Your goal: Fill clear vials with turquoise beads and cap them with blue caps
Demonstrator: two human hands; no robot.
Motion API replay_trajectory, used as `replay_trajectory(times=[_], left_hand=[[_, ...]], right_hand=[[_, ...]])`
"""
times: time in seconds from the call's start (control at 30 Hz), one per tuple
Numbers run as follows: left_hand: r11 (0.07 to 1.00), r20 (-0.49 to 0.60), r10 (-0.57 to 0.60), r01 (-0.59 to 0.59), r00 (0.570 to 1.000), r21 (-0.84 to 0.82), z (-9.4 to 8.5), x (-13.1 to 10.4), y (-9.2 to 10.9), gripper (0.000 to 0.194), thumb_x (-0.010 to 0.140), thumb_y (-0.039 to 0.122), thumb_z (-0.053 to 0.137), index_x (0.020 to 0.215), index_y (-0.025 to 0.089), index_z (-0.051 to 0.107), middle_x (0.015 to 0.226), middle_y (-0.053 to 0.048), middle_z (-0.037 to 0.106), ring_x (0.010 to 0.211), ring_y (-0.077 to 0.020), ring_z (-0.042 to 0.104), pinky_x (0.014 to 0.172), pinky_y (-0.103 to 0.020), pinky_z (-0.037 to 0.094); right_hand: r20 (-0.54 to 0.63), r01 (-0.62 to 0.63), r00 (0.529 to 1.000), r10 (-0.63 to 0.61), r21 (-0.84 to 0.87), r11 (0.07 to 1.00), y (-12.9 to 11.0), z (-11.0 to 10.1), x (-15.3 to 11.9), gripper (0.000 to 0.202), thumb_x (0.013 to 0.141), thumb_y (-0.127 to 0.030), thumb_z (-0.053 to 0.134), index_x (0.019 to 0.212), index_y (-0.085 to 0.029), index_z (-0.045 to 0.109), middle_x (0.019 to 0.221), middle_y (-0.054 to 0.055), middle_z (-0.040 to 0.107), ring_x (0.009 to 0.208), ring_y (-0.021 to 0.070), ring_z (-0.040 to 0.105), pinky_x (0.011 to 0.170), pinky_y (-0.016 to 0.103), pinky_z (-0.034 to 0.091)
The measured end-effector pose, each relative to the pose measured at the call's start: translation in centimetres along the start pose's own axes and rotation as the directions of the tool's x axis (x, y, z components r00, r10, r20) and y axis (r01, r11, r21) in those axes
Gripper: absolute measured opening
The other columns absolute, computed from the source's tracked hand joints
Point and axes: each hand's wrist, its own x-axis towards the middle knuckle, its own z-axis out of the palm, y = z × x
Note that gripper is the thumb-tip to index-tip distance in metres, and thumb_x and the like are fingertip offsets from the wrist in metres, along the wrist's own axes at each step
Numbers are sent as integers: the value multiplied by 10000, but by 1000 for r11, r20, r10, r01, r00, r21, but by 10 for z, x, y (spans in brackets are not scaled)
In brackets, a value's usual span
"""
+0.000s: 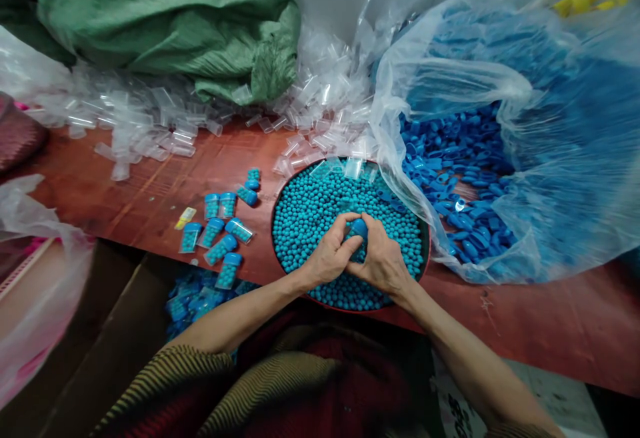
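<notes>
My left hand (327, 255) and my right hand (384, 259) meet over a round tray (429, 251) filled with small blue balls (307, 218). Between them is a small clear container with a blue cap (359, 228), fingers of both hands closed around it. Its lower part is mostly covered by my fingers. To the left on the red table lie several capped containers (220, 249) filled with blue balls. A few clear empty tubes (353, 168) rest on the balls at the tray's far side.
Loose blue caps (467, 151) spill from a big translucent plastic bag (575, 138) at the right. Clear tubes (170, 128) are heaped along the back beside a green sack (175, 18). More filled containers (193, 301) sit below the table's front edge. A yellow piece (185, 218) lies at left.
</notes>
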Motion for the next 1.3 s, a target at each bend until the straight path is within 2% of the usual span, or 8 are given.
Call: replay_trajectory(times=[0.4,0.6,0.83,0.93,1.0,1.1,1.23,1.3], left_hand=[[986,-108,-143,150,984,67,-1,-6,-10,202,842,253,475,1032,185,489,650,51,427,579,-95,413,573,-217,361],[893,-203,-42,128,978,431,-77,-21,0,347,847,312,492,1174,203,540,950,-25,632,820,-158,560,769,-283,457],[479,-566,68,471,821,741,-163,-45,-11,440,855,340,457,1259,195,557,1120,-106,637,981,-274,593,871,-407,447],[368,-545,194,455,816,811,-147,-36,-11,412,877,306,428,1231,148,568,1093,-139,632,988,-284,586,877,-413,438],[423,-419,226,299,880,856,-121,-22,-10,352,908,268,380,1149,143,604,1077,-120,643,977,-241,594,881,-360,442],[483,-166,136,81,977,872,-73,3,-9,300,909,268,424,1132,172,600,1073,-86,646,941,-205,612,844,-308,459],[500,0,16,-8,1000,866,-28,33,-16,361,895,286,479,1245,205,513,1134,-70,624,925,-212,629,772,-305,481],[512,18,-11,-10,1000,859,-18,43,-22,369,893,275,486,1255,208,489,1162,-68,615,952,-216,629,783,-309,482]], right_hand=[[111,-77,991,72,41,996,-11,13,-3,763,764,-485,576,1376,-123,299,1083,188,582,864,316,642,610,407,539],[220,-31,974,42,-53,998,2,-8,11,566,874,-419,487,1382,-199,365,1252,153,543,982,290,626,688,381,549],[77,-242,954,291,-382,892,71,-19,57,408,878,-246,457,1261,-121,516,1080,217,612,851,323,637,646,415,506],[132,-263,931,341,-406,875,82,-14,66,429,861,-195,467,1277,-101,508,986,235,641,800,330,644,653,438,489],[141,-287,925,353,-350,892,86,-12,67,438,845,-194,499,1277,-120,514,911,202,666,789,318,649,686,440,484],[181,-371,898,401,-176,912,88,-15,66,453,816,-243,548,1257,-139,526,800,115,684,726,262,651,676,378,497],[439,-608,727,529,51,792,84,-25,54,437,901,-284,360,1282,-113,486,719,45,677,462,153,573,490,281,475],[452,-564,734,507,-12,826,81,-31,43,422,916,-254,318,1268,-126,512,788,63,691,499,154,586,513,282,479]])
